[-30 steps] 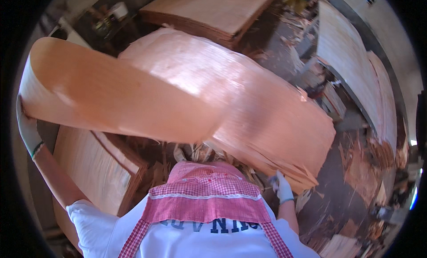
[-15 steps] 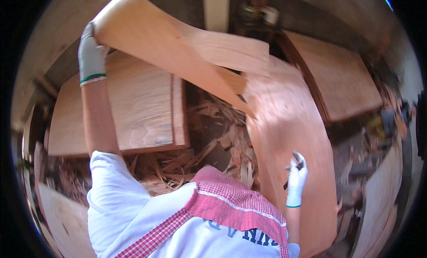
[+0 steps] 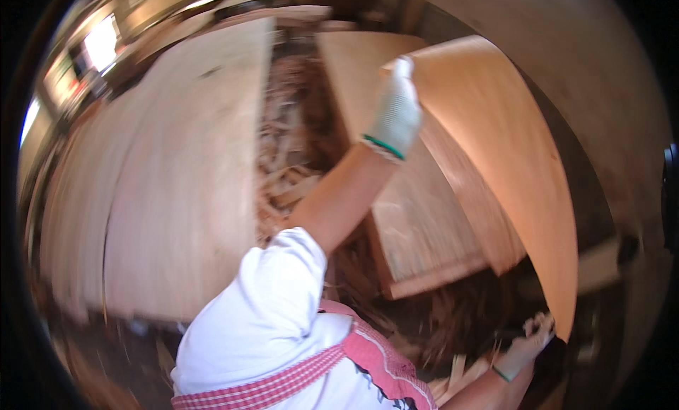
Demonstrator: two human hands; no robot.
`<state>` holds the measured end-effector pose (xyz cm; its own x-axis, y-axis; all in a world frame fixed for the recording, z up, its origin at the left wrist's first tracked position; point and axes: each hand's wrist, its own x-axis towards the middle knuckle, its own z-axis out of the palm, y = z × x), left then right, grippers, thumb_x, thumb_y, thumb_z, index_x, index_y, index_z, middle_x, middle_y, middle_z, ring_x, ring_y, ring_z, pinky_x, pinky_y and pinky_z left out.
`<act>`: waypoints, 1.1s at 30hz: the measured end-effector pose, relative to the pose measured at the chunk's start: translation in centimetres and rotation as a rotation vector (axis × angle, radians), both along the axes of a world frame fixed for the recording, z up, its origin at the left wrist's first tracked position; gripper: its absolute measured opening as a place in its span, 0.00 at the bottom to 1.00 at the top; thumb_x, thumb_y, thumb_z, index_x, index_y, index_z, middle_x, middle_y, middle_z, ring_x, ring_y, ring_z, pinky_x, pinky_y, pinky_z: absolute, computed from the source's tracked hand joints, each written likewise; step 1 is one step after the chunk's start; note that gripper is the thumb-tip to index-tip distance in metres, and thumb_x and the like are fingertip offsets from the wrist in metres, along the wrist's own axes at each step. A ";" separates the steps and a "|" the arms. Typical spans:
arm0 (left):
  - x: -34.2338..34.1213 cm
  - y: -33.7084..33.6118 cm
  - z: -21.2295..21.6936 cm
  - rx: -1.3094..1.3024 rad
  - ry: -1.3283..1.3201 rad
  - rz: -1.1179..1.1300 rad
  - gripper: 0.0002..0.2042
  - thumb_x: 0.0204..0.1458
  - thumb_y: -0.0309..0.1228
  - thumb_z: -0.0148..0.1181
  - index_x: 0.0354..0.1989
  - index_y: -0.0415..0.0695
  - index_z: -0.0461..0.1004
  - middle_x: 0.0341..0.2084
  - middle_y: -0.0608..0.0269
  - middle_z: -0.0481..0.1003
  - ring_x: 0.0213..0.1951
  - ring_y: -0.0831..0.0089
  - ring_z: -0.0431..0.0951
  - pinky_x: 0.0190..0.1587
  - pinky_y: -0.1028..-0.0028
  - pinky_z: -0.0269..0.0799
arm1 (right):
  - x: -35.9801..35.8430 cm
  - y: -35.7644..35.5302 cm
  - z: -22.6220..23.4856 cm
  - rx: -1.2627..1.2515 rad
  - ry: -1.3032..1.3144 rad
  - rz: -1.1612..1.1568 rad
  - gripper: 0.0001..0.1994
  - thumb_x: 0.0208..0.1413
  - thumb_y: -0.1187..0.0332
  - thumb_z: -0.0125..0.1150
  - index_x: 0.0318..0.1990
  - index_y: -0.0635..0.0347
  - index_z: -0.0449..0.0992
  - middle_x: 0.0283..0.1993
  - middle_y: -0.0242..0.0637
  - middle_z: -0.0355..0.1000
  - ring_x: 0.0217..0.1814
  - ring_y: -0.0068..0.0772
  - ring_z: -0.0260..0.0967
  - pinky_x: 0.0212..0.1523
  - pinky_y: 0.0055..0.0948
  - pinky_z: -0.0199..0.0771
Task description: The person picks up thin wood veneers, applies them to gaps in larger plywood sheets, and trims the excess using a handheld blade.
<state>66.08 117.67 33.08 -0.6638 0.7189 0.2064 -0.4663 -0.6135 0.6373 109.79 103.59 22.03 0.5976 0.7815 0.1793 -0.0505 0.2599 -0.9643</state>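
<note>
A long, thin, orange-tan wood veneer sheet (image 3: 513, 120) curves from the upper middle down to the lower right. My left hand (image 3: 397, 109), in a white knit glove with a green cuff band, is raised and closed on the sheet's upper end. At the sheet's narrow lower end is my right hand (image 3: 525, 346), gloved alike, with its fingers curled. Blur hides what those fingers hold; a dark patch shows beside them. Behind the raised sheet lies a stack of veneer (image 3: 424, 229), with its edges slightly uneven.
Broad pale veneer sheets (image 3: 191, 155) lie in a large pile on the left. Torn wood strips (image 3: 286, 176) litter the gap between the piles, and more scraps (image 3: 460, 367) lie low by my right forearm. A bright window (image 3: 101, 42) shows at the far left.
My view has swung left, bringing the large pale pile into sight. The veneer sheet in my left hand has swung round to the right. My right hand is now at its lower end.
</note>
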 end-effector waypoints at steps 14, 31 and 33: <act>-28.0 -27.4 0.8 -0.039 0.027 0.791 0.19 0.62 0.28 0.46 0.60 0.35 0.64 0.57 0.54 0.68 0.59 0.67 0.68 0.63 0.69 0.62 | -26.6 14.7 -5.9 -0.404 0.240 1.081 0.06 0.57 0.65 0.60 0.35 0.52 0.68 0.25 0.22 0.62 0.20 0.11 0.53 0.17 0.15 0.50; -48.7 -43.8 0.0 -0.497 0.471 1.130 0.24 0.62 0.31 0.49 0.65 0.36 0.58 0.64 0.52 0.59 0.64 0.65 0.59 0.67 0.67 0.50 | -63.1 24.2 -14.2 -0.969 0.072 1.698 0.06 0.56 0.64 0.62 0.32 0.50 0.71 0.20 0.22 0.63 0.17 0.15 0.53 0.17 0.18 0.47; -46.1 -41.4 2.6 -0.291 0.143 1.129 0.26 0.62 0.38 0.49 0.65 0.35 0.58 0.65 0.53 0.59 0.65 0.64 0.57 0.68 0.65 0.48 | -64.7 25.9 -13.5 -0.917 0.056 1.740 0.06 0.56 0.65 0.62 0.32 0.51 0.72 0.20 0.22 0.64 0.17 0.15 0.54 0.17 0.18 0.48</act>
